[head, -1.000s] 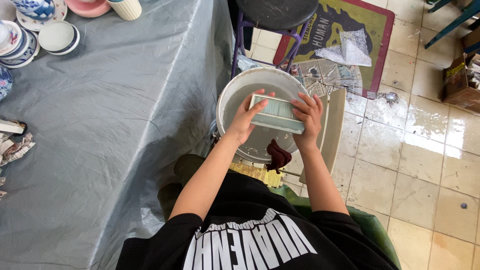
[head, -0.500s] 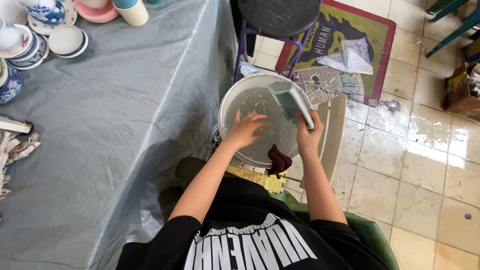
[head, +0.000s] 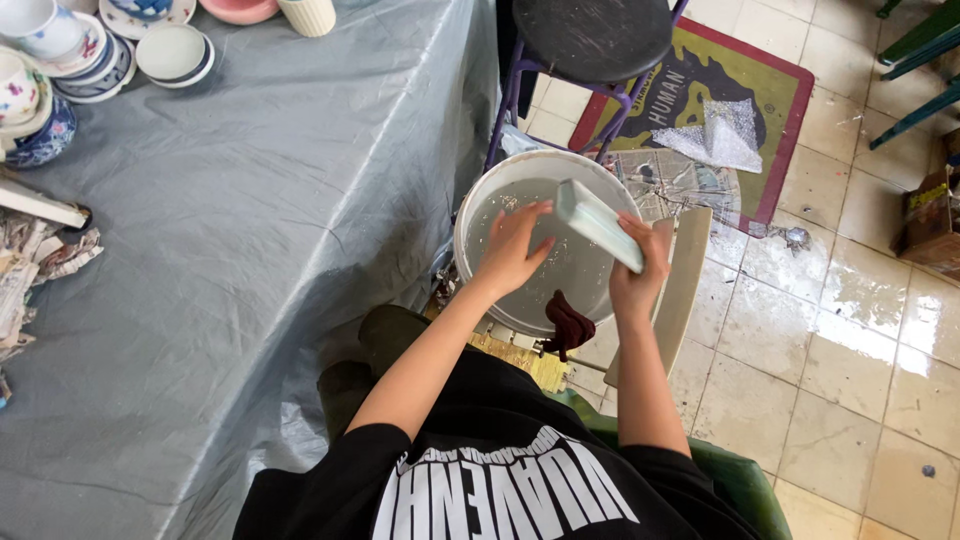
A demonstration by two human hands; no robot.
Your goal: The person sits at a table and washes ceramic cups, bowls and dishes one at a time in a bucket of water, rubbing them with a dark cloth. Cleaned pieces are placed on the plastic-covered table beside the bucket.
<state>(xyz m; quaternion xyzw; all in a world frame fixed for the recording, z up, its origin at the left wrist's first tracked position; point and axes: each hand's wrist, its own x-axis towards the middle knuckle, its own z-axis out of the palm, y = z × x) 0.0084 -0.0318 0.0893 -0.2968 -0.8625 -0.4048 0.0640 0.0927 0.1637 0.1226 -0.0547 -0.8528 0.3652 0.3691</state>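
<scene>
Dark stool [head: 592, 38] beyond bucket [head: 480, 200] — hands [head: 514, 250] over it

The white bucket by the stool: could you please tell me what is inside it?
The white bucket holds cloudy water; a dark red cloth hangs over its near rim. The bottom is hidden.

Counted items around the bucket

One white bucket [head: 478, 200], one pale green slab [head: 598, 224], one dark rag [head: 567, 322], one black stool [head: 592, 38] and two hands [head: 512, 252] are seen.
</scene>
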